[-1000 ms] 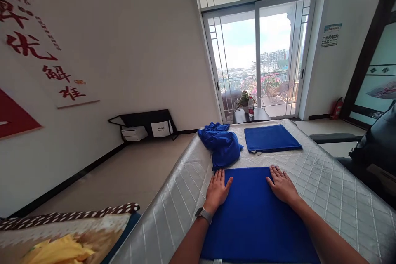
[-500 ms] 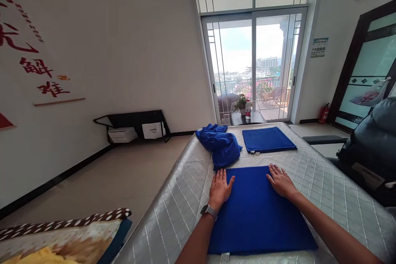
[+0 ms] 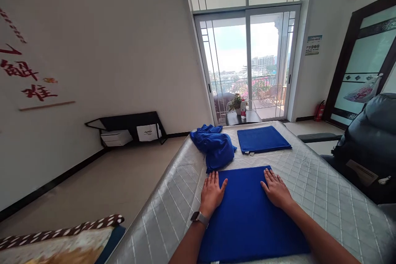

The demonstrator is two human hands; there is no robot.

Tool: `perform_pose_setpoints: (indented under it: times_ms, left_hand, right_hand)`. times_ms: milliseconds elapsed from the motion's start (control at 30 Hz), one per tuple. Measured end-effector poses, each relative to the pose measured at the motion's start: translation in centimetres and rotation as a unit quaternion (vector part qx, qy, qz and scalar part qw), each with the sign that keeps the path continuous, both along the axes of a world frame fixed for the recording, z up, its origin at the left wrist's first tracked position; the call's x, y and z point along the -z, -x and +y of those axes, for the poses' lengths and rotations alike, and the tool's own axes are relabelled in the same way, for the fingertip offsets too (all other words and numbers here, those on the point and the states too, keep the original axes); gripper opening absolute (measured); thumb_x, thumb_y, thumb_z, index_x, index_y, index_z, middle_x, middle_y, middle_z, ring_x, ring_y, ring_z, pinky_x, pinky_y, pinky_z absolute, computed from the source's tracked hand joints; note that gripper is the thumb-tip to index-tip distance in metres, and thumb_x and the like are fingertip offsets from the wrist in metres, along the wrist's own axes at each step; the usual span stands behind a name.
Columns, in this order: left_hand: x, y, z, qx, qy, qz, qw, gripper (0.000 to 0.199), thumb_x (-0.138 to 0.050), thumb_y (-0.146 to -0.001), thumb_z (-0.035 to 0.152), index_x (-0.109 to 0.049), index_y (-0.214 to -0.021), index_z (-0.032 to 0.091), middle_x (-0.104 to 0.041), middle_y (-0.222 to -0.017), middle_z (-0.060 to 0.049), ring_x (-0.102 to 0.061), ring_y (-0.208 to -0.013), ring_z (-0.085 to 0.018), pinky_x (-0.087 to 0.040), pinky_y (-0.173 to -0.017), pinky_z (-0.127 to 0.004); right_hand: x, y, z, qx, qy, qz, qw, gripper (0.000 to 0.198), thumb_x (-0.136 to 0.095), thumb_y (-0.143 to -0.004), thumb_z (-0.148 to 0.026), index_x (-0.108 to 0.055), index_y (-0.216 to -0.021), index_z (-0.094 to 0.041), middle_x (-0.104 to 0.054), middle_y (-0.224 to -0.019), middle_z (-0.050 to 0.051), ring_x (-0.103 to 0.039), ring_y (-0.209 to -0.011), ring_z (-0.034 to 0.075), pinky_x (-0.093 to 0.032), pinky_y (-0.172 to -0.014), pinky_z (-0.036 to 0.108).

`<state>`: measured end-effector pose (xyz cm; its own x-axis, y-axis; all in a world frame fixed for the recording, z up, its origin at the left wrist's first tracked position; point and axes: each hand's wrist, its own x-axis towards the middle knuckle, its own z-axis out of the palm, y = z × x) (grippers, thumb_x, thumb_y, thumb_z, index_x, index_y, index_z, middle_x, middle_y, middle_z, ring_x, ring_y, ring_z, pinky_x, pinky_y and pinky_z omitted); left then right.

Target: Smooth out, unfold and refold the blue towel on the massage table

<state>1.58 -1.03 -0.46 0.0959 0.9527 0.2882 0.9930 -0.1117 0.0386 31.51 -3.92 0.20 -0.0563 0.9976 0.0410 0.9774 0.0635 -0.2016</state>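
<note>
A flat blue folded cloth lies on the quilted silver-grey mattress close in front of me. My left hand rests flat on its far left edge, fingers stretched away from me, a watch on the wrist. On the far right corner of the same cloth lies my right hand, palm down with the thumb apart. Just beyond my left hand is a crumpled blue cloth. A second flat, folded blue cloth sits farther back on the right, apart from both hands.
Behind the mattress stands a small dark table with a potted plant and a bottle. A black chair is at the right. Patterned bedding shows at lower left, and a low black rack leans near the wall.
The whole view has shifted slightly, so the things appear a little farther left. Both hands remain flat at the cloth's far edges, and the cloths look unchanged.
</note>
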Motion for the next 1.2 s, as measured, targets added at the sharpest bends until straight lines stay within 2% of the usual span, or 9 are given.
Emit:
perform_pose_setpoints:
  times_ms: [100,200,400,500,567,700,1000,1100,1200]
  left_hand:
    - [-0.5,-0.4,-0.4,-0.017,-0.021,0.017,0.999,0.085,-0.012,-0.096,0.068,-0.041,-0.147,0.005,-0.043,-0.151,-0.019,-0.034,-0.143,-0.031,-0.029,-0.117,-0.047]
    - [-1.1,-2.5,-1.4,0.037,-0.022,0.013,0.999,0.082,-0.013,-0.097,0.065,-0.042,-0.147,0.007,-0.044,-0.151,-0.018,-0.035,-0.143,-0.030,-0.032,-0.116,-0.046]
    - [-1.7,-12.7,-3.1,0.230,0.010,-0.016,0.973,0.070,-0.012,-0.101,0.056,-0.035,-0.151,0.012,-0.037,-0.156,-0.011,-0.027,-0.147,-0.024,-0.029,-0.119,-0.041]
    - [-1.4,-16.4,-2.5,0.250,0.014,-0.033,0.968,0.068,-0.009,-0.102,0.053,-0.032,-0.152,0.012,-0.035,-0.157,-0.010,-0.024,-0.148,-0.022,-0.026,-0.120,-0.042]
    - [-1.1,-17.1,-2.0,0.230,0.025,-0.039,0.972,0.069,-0.007,-0.102,0.052,-0.032,-0.152,0.012,-0.037,-0.156,-0.011,-0.025,-0.148,-0.023,-0.026,-0.120,-0.043]
    - [-0.6,-14.7,-1.5,0.196,0.039,-0.032,0.979,0.072,-0.007,-0.101,0.056,-0.033,-0.152,0.012,-0.035,-0.157,-0.010,-0.023,-0.148,-0.024,-0.025,-0.121,-0.044]
    - [0.0,-1.8,-1.4,0.065,0.051,0.006,0.997,0.079,-0.007,-0.098,0.063,-0.032,-0.152,0.010,-0.035,-0.157,-0.014,-0.028,-0.146,-0.027,-0.026,-0.119,-0.047]
    - [0.5,0.3,-1.3,0.030,0.037,0.001,0.999,0.082,-0.008,-0.098,0.065,-0.033,-0.151,0.008,-0.034,-0.156,-0.016,-0.030,-0.145,-0.027,-0.027,-0.118,-0.046]
    - [0.8,0.6,-1.4,0.010,0.034,-0.013,0.999,0.085,-0.009,-0.096,0.067,-0.034,-0.150,0.006,-0.033,-0.156,-0.017,-0.030,-0.145,-0.028,-0.028,-0.118,-0.044]
  right_hand:
    - [-0.1,-0.1,-0.1,-0.001,0.001,0.008,1.000,0.072,-0.016,-0.097,-0.052,-0.017,-0.156,-0.011,-0.015,-0.163,0.006,-0.004,-0.150,0.019,-0.006,-0.121,0.042]
    - [-0.2,-0.1,-0.1,0.003,0.002,0.020,1.000,0.071,-0.017,-0.097,-0.052,-0.017,-0.156,-0.011,-0.015,-0.163,0.006,-0.004,-0.150,0.019,-0.005,-0.121,0.042]
    - [0.0,-0.3,-0.1,-0.009,-0.002,0.022,1.000,0.068,-0.019,-0.098,-0.046,-0.020,-0.156,-0.009,-0.015,-0.163,0.008,-0.006,-0.150,0.022,-0.006,-0.121,0.043]
    - [0.2,-0.5,-0.2,-0.030,-0.008,0.010,0.999,0.064,-0.021,-0.098,-0.040,-0.023,-0.155,-0.012,-0.016,-0.163,0.007,-0.004,-0.150,0.022,-0.007,-0.121,0.044]
    - [0.2,-0.5,-0.2,-0.026,-0.009,0.006,1.000,0.064,-0.021,-0.097,-0.039,-0.024,-0.155,-0.012,-0.017,-0.162,0.006,-0.004,-0.150,0.021,-0.007,-0.121,0.043]
    - [0.0,-0.4,-0.1,-0.009,-0.008,0.008,1.000,0.067,-0.020,-0.097,-0.042,-0.022,-0.155,-0.009,-0.016,-0.162,0.007,-0.007,-0.150,0.021,-0.006,-0.121,0.042]
    - [-0.1,-0.3,-0.1,-0.009,-0.009,0.022,1.000,0.070,-0.017,-0.097,-0.048,-0.021,-0.155,-0.008,-0.016,-0.163,0.007,-0.005,-0.150,0.020,-0.005,-0.121,0.043]
    - [0.0,-0.3,0.0,-0.007,-0.012,0.016,1.000,0.070,-0.017,-0.097,-0.048,-0.021,-0.155,-0.008,-0.018,-0.163,0.007,-0.007,-0.150,0.020,-0.006,-0.121,0.042]
    - [0.2,-0.3,0.1,-0.005,-0.014,0.012,1.000,0.070,-0.017,-0.098,-0.049,-0.021,-0.155,-0.010,-0.018,-0.162,0.006,-0.008,-0.150,0.020,-0.007,-0.121,0.042]
